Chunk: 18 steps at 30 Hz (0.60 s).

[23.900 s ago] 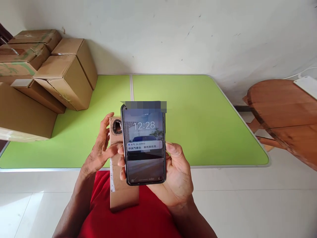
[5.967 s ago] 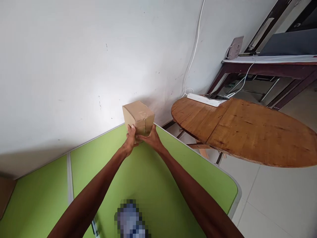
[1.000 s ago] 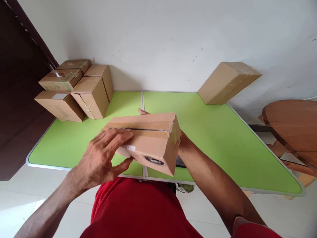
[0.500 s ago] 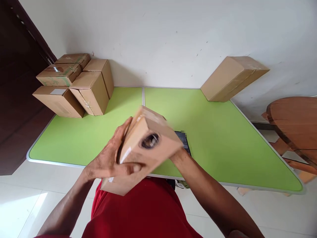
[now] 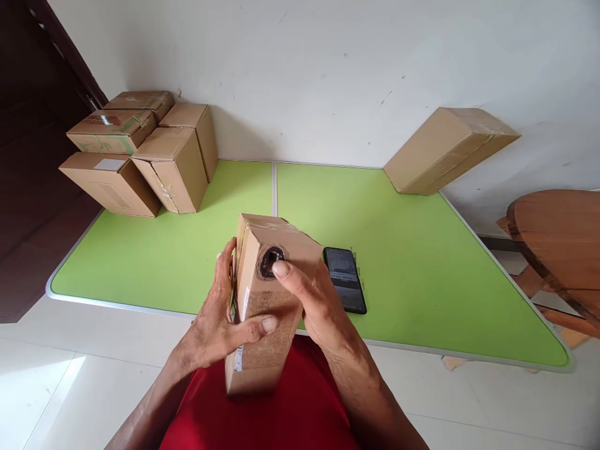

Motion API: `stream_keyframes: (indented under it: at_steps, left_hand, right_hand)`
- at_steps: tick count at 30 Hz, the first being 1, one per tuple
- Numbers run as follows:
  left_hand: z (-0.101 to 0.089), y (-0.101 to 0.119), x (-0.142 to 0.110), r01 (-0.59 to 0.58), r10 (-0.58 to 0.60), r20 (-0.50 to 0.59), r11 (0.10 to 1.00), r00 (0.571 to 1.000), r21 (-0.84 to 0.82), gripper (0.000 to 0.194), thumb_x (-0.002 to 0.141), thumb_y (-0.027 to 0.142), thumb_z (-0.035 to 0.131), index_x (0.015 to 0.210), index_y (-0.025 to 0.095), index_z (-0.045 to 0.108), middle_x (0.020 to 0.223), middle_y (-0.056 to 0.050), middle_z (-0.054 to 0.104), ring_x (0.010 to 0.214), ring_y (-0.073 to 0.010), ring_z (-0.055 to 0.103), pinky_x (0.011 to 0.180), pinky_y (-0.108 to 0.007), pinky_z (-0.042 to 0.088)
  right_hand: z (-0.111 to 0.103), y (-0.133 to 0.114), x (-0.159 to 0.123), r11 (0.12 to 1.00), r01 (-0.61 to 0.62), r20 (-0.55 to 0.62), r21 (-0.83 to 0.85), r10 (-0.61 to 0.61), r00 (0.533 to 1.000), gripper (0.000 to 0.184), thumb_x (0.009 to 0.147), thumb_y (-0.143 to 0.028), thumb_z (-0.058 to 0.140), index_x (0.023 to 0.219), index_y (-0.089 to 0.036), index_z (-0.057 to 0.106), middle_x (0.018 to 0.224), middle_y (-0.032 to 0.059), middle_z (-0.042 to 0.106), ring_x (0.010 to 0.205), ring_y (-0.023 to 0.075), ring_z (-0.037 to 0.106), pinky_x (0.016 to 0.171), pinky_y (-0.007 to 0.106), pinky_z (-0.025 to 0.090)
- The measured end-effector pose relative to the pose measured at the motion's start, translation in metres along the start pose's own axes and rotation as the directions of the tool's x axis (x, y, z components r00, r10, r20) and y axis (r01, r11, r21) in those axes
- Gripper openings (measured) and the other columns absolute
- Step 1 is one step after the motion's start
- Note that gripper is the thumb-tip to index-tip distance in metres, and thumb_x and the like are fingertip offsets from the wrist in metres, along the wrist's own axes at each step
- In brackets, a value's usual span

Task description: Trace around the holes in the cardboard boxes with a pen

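Note:
A brown cardboard box [image 5: 267,337] is held between both hands, close against the red shirt and over the table's front edge. Its upward face carries a dark round hole or mark with black scribbled lines around it. My left hand [image 5: 220,319] grips the box's left side, thumb lying across the face. On the right side, my right hand [image 5: 319,300] holds the box with its thumb at the edge of the dark circle; its other fingers are hidden behind the box. A black smartphone [image 5: 344,281] with its screen lit lies on the table just right of the box.
The green table [image 5: 412,269] stands against a white wall. Several cardboard boxes [image 5: 164,172] are grouped at its back left. One larger carton [image 5: 450,150] sits at the back right corner. A wooden stool or chair [image 5: 557,244] is beyond the right edge.
The box has turned more upright and come to rest nearer my body. My right hand has moved from behind it to its right side, thumb on the face. The phone is now uncovered.

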State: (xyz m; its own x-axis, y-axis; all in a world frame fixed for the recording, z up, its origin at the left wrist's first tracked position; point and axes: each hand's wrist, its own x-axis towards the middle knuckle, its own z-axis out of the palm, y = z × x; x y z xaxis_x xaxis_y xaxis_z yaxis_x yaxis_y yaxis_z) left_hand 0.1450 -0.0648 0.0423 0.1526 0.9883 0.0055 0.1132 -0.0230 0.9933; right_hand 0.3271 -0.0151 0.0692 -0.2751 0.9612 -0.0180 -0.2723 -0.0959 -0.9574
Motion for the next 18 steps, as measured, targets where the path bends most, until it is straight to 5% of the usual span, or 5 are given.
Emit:
stream_keyframes:
  at_steps: [5, 10, 15, 18]
  left_hand:
    - [-0.001, 0.019, 0.006, -0.004, -0.006, -0.107, 0.996, 0.994, -0.094, 0.090, 0.096, 0.076, 0.078, 0.165, 0.030, 0.044, 0.173, -0.015, 0.053, 0.165, -0.0452, 0.045, 0.137, -0.064, 0.039]
    - [0.001, 0.025, 0.020, -0.056, 0.019, -0.236, 0.987, 0.971, -0.152, 0.099, 0.092, 0.072, 0.084, 0.173, 0.034, 0.043, 0.173, -0.010, 0.058, 0.163, -0.0427, 0.049, 0.135, -0.057, 0.042]
    - [-0.005, 0.026, 0.020, -0.055, 0.022, -0.280, 0.992, 0.960, -0.111, 0.083, 0.096, 0.063, 0.080, 0.170, 0.035, 0.053, 0.162, -0.007, 0.068, 0.149, -0.0400, 0.063, 0.125, -0.051, 0.052]
    - [-0.010, 0.027, 0.017, -0.081, 0.061, -0.268, 0.995, 0.962, -0.064, 0.075, 0.100, 0.058, 0.077, 0.169, 0.040, 0.054, 0.162, -0.003, 0.068, 0.144, -0.0369, 0.067, 0.123, -0.048, 0.056]
  right_hand:
    - [0.008, -0.010, -0.005, 0.993, 0.000, 0.019, -0.122, 0.002, 1.000, 0.073, 0.090, -0.047, 0.087, 0.154, -0.029, 0.056, 0.146, 0.0107, 0.079, 0.141, 0.0376, 0.073, 0.112, 0.054, 0.067]
    - [0.018, -0.017, -0.004, 0.987, -0.030, 0.035, -0.159, 0.036, 0.999, 0.068, 0.090, -0.038, 0.084, 0.151, -0.031, 0.056, 0.144, 0.0087, 0.077, 0.133, 0.0342, 0.077, 0.110, 0.050, 0.069]
    - [0.013, -0.015, -0.004, 0.984, -0.040, 0.046, -0.174, 0.049, 0.998, 0.074, 0.092, -0.050, 0.085, 0.159, -0.034, 0.056, 0.162, 0.0091, 0.066, 0.148, 0.0377, 0.068, 0.123, 0.057, 0.060]
    - [0.015, -0.018, -0.007, 0.976, -0.058, -0.047, -0.210, 0.049, 0.998, 0.097, 0.084, -0.061, 0.091, 0.167, -0.032, 0.048, 0.174, 0.0112, 0.055, 0.162, 0.0401, 0.054, 0.131, 0.060, 0.053]
